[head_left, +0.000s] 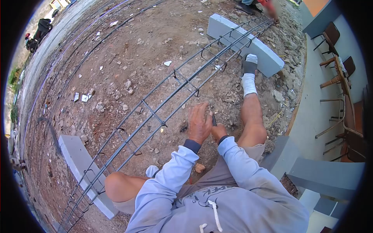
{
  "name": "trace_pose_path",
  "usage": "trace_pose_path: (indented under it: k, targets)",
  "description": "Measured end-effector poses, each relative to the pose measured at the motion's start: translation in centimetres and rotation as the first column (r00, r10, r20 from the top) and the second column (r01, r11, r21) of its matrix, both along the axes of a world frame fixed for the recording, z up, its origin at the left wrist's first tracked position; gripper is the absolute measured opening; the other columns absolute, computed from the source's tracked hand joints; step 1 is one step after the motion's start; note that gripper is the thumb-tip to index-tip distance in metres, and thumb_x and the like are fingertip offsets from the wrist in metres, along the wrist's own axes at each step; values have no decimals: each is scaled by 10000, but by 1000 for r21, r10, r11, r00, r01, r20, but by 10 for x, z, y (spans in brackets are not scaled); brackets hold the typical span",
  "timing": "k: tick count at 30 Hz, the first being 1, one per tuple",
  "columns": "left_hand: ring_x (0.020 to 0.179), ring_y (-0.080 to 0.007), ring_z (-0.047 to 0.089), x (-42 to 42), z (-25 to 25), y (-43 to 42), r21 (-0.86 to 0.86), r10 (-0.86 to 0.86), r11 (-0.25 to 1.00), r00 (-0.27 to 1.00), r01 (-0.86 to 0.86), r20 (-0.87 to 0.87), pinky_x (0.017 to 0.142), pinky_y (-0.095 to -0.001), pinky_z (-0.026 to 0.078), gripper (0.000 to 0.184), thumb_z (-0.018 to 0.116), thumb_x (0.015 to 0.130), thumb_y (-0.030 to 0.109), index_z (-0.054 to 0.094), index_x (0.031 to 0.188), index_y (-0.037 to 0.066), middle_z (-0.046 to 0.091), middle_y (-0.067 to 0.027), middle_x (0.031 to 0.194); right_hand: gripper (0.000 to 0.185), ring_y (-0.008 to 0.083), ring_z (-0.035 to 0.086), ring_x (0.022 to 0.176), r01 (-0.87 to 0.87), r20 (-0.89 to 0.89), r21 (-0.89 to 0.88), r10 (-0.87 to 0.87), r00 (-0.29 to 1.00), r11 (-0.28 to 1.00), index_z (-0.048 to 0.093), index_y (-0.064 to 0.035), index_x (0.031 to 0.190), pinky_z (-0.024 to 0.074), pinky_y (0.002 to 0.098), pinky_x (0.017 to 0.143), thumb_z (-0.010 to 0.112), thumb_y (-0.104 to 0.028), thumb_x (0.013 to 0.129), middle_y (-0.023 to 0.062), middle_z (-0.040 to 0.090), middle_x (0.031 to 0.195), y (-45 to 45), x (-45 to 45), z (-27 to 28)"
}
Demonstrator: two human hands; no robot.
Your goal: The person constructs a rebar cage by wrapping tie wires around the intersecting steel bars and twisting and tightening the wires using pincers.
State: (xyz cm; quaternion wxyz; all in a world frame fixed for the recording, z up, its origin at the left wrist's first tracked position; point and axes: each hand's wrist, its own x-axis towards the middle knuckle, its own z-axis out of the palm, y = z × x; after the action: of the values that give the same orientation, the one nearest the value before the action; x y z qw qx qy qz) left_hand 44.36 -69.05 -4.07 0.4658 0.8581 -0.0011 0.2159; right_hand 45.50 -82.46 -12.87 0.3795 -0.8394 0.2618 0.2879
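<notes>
My left hand (pixel 199 123) is raised over the dirt in front of my lap, its fingers stretched out and its palm side mostly hidden. Close beside it, my right hand (pixel 219 132) is closed around a short dark hand tool (pixel 214 120); its working end is too small to make out. Ahead of both hands, a long rebar cage (pixel 188 80) of steel bars and stirrups runs diagonally. It rests on a grey block (pixel 268 58) at the far end and another grey block (pixel 79 155) at the near left. Neither hand appears to touch the cage.
Another person (pixel 267 7), partly cut off, is at the cage's far end. Long bars (pixel 83 33) lie along the left. Rubble and tile pieces (pixel 84 98) litter the ground. Chairs (pixel 330 35) and a table (pixel 345 85) stand on the paved floor at right.
</notes>
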Motion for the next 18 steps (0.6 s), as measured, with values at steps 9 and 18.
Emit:
trace_pose_path:
  k: [9,18]
  targets:
    - [957,-342,629,-15,-27,10,-473,-351,876,792,91,-499,867,-392,480,719,607,827,573,531,1189,-43,637,-235,999,236,258,572,543,-179,249,250,115,962,952,627,-15,800,463,388,558,660,-248,817,94,593,639,-20,-57,100]
    - [716,-168,636,-13,30,8,-685,-346,726,824,-69,-449,628,-298,517,527,584,894,478,606,946,-46,656,-115,793,396,301,672,707,-552,327,-368,660,676,748,690,-3,798,502,404,670,640,-396,791,162,674,722,19,-38,145]
